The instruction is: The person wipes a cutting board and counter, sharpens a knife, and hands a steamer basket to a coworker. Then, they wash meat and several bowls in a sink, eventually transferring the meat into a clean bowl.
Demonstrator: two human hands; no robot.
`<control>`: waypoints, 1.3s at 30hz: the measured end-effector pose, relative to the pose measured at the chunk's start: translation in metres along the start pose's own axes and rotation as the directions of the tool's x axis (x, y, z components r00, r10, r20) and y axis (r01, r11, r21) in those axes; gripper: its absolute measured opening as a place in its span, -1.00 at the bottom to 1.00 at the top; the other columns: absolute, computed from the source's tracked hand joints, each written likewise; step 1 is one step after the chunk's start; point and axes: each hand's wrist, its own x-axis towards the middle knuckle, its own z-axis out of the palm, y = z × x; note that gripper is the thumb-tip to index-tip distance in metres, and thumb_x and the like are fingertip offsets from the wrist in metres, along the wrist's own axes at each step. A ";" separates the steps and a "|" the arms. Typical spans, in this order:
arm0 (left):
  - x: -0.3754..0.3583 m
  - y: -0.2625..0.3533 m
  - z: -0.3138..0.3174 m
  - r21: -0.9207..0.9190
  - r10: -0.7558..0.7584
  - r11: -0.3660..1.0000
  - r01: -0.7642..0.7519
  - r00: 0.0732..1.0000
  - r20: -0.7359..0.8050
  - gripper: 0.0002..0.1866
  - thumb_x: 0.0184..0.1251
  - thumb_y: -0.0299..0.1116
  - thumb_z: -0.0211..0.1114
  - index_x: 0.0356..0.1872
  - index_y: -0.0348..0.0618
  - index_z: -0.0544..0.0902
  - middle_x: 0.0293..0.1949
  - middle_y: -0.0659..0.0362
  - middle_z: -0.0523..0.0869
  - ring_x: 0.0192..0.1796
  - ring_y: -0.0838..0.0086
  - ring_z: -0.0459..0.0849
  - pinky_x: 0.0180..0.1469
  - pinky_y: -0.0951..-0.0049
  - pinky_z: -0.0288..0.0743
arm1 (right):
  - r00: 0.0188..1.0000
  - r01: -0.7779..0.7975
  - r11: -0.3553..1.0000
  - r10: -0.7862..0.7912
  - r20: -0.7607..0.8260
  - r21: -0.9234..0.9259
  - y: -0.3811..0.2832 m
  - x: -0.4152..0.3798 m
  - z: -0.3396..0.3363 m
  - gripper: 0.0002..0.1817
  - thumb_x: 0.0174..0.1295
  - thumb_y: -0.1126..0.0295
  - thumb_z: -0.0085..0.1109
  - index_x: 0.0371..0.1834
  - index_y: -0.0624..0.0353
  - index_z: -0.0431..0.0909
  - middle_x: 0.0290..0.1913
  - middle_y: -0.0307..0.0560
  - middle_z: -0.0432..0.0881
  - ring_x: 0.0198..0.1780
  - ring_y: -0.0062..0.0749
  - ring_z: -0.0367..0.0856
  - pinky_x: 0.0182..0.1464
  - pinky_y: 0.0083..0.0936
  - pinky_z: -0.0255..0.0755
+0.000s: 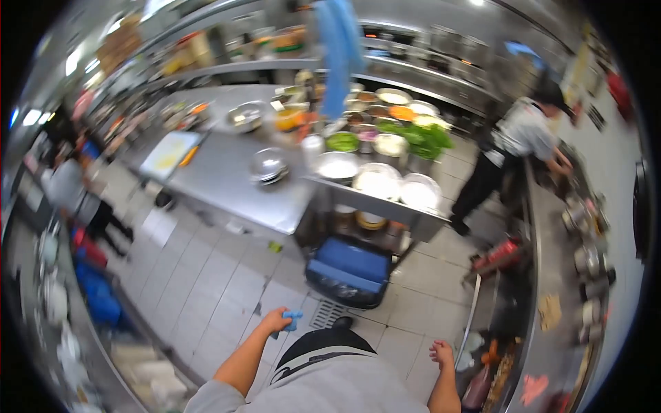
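My left hand (275, 319) is closed around a small blue cloth (292, 320), held out over the tiled floor beside my body. On the other side, my right hand (442, 353) hangs with its fingers loosely bent and apart, and nothing shows in it. It is nearest to the low shelf at the right, where a bottle with an orange cap (490, 354) stands. Below my hands are my dark apron (320, 344) and one dark shoe (342, 322).
Ahead stands a black bin with a blue lid (351, 265), beside a floor drain (323, 313). A steel worktable (220, 179) carries a cutting board (170, 155), bowls (268, 165) and several ingredient containers (377, 180). One person (516, 141) bends over the right counter; another (72, 186) stands far left.
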 end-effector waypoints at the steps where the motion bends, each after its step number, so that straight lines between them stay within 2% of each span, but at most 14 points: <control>1: -0.022 -0.051 0.017 0.053 -0.048 0.997 0.048 0.999 0.006 -0.40 0.12 -0.05 0.42 0.16 -0.17 0.66 -0.08 -0.13 0.80 -0.02 0.13 0.79 0.02 0.15 0.65 | 0.999 -0.020 0.997 0.022 0.023 -0.070 -0.001 0.009 0.010 -0.63 0.45 0.28 0.16 0.28 0.03 0.48 -0.20 -0.11 0.74 -0.40 -0.35 0.68 -0.40 -0.37 0.54; 5: -0.161 -0.206 0.063 0.235 -0.352 0.917 0.323 0.931 0.094 -0.36 0.16 0.10 0.41 0.14 -0.18 0.73 0.05 -0.15 0.78 0.12 0.03 0.76 0.15 0.13 0.62 | 0.980 -0.004 0.989 0.033 0.197 -0.147 0.012 0.017 0.081 -0.68 0.45 0.27 0.16 0.22 0.02 0.50 -0.20 -0.10 0.74 -0.40 -0.32 0.69 -0.40 -0.34 0.56; 8: -0.261 -0.264 0.069 0.270 -0.585 0.800 0.536 0.798 0.148 -0.32 0.20 0.15 0.42 0.18 -0.19 0.73 0.13 -0.12 0.77 0.20 0.03 0.73 0.21 0.16 0.60 | 0.927 -0.021 0.954 0.131 0.352 -0.300 0.019 0.000 0.146 -0.68 0.42 0.34 0.18 0.21 0.04 0.48 -0.21 -0.10 0.76 -0.44 -0.33 0.70 -0.46 -0.39 0.52; 12: -0.308 -0.311 0.064 0.033 -0.673 0.733 0.679 0.719 0.174 -0.28 0.19 0.09 0.45 0.28 -0.21 0.66 0.15 -0.14 0.75 0.20 0.04 0.73 0.21 0.16 0.60 | 0.868 0.159 0.860 0.113 0.484 -0.485 -0.001 -0.039 0.215 -0.41 0.38 0.33 0.29 0.45 0.06 0.35 -0.15 -0.10 0.78 -0.37 -0.34 0.72 -0.38 -0.36 0.56; 14: -0.298 -0.333 0.066 -0.270 -0.680 0.723 0.636 0.724 -0.116 -0.32 0.20 -0.02 0.47 0.28 -0.23 0.64 0.10 -0.17 0.77 0.13 0.05 0.76 0.16 0.15 0.62 | 0.866 0.216 0.812 0.097 0.490 -0.543 -0.033 -0.063 0.250 -0.33 0.37 0.31 0.32 0.51 0.06 0.29 -0.12 -0.09 0.78 -0.32 -0.34 0.73 -0.33 -0.35 0.58; 15: -0.288 -0.339 0.063 -0.290 -0.682 0.719 0.632 0.722 -0.116 -0.32 0.20 -0.02 0.47 0.28 -0.23 0.64 0.10 -0.17 0.77 0.13 0.05 0.76 0.16 0.15 0.62 | 0.864 0.262 0.766 0.085 0.496 -0.587 -0.057 -0.074 0.272 -0.25 0.35 0.29 0.35 0.57 0.07 0.23 -0.10 -0.08 0.78 -0.28 -0.33 0.74 -0.28 -0.35 0.60; 17: -0.250 -0.318 0.031 -0.617 -0.663 0.689 0.381 0.674 -0.324 -0.47 0.18 -0.17 0.50 0.12 -0.24 0.67 -0.05 -0.12 0.80 -0.01 0.14 0.79 0.04 0.18 0.65 | 0.801 0.273 0.805 0.113 0.588 -0.527 -0.089 -0.070 0.324 -0.23 0.36 0.25 0.36 0.59 0.06 0.22 -0.05 -0.06 0.77 -0.22 -0.31 0.75 -0.22 -0.33 0.61; 19: -0.206 -0.298 -0.013 -0.799 -0.639 0.588 0.124 0.677 -0.365 -0.58 0.13 -0.30 0.54 -0.02 -0.22 0.65 -0.19 0.01 0.78 -0.12 0.27 0.76 -0.06 0.24 0.65 | 0.660 0.297 0.842 0.159 0.734 -0.450 -0.133 -0.087 0.384 -0.20 0.39 0.16 0.36 0.61 0.08 0.19 0.12 0.00 0.71 -0.03 -0.25 0.74 -0.01 -0.30 0.62; 22: -0.133 -0.280 -0.078 -0.757 -0.523 0.653 -0.002 0.722 -0.453 -0.57 0.10 -0.32 0.59 -0.03 -0.17 0.62 -0.12 0.05 0.72 -0.11 0.39 0.67 -0.08 0.29 0.62 | 0.457 0.418 0.809 0.206 0.865 -0.413 -0.206 -0.140 0.506 -0.15 0.44 0.06 0.30 0.67 0.06 0.08 0.35 0.06 0.58 0.21 -0.16 0.67 0.21 -0.24 0.58; 26: -0.092 -0.215 -0.179 -0.715 -0.306 0.673 -0.190 0.808 -0.503 -0.52 0.25 -0.21 0.57 0.11 -0.14 0.60 0.06 0.04 0.65 0.01 0.44 0.60 0.06 0.31 0.58 | 0.363 0.390 0.833 0.253 0.897 -0.393 -0.255 -0.229 0.668 -0.19 0.51 0.04 0.20 0.67 0.12 0.05 0.45 0.04 0.45 0.36 -0.15 0.56 0.34 -0.21 0.51; 28: -0.109 -0.176 -0.244 -0.879 0.008 0.387 -0.279 0.954 -0.300 -0.64 0.52 -0.24 0.34 0.22 -0.11 0.57 0.04 0.18 0.65 -0.03 0.49 0.64 -0.02 0.39 0.59 | 0.338 0.269 0.922 0.180 0.924 -0.278 -0.249 -0.230 0.743 -0.19 0.45 0.05 0.29 0.62 0.12 0.14 0.42 0.03 0.48 0.32 -0.15 0.59 0.32 -0.20 0.52; 29: -0.109 -0.175 -0.263 -0.880 0.017 0.384 -0.279 0.955 -0.295 -0.64 0.52 -0.24 0.34 0.22 -0.11 0.57 0.04 0.18 0.65 -0.03 0.49 0.64 -0.02 0.39 0.59 | 0.306 0.141 0.975 0.122 0.944 -0.172 -0.249 -0.229 0.766 -0.19 0.38 0.05 0.38 0.57 0.13 0.23 0.39 0.02 0.50 0.28 -0.16 0.61 0.30 -0.20 0.54; 32: -0.107 -0.198 -0.312 -0.870 0.088 0.287 -0.400 0.916 -0.392 -0.68 0.63 -0.26 0.20 0.26 -0.13 0.56 0.13 0.16 0.65 0.00 0.46 0.67 0.05 0.40 0.61 | 0.333 0.228 0.973 -0.094 0.938 0.017 -0.290 -0.265 0.814 -0.33 0.33 0.23 0.44 0.44 0.15 0.38 0.26 -0.08 0.61 0.22 -0.25 0.64 0.26 -0.20 0.56; 39: -0.093 -0.324 -0.353 -0.968 -0.300 0.162 -0.191 0.925 -0.233 -0.66 0.57 -0.18 0.26 0.18 -0.16 0.60 0.07 0.09 0.72 -0.09 0.40 0.74 -0.12 0.40 0.64 | 0.572 0.611 0.789 -0.498 0.652 0.066 -0.447 -0.236 0.875 -0.31 0.15 0.38 0.51 0.38 0.18 0.46 0.20 -0.07 0.68 0.18 -0.30 0.67 0.27 -0.29 0.54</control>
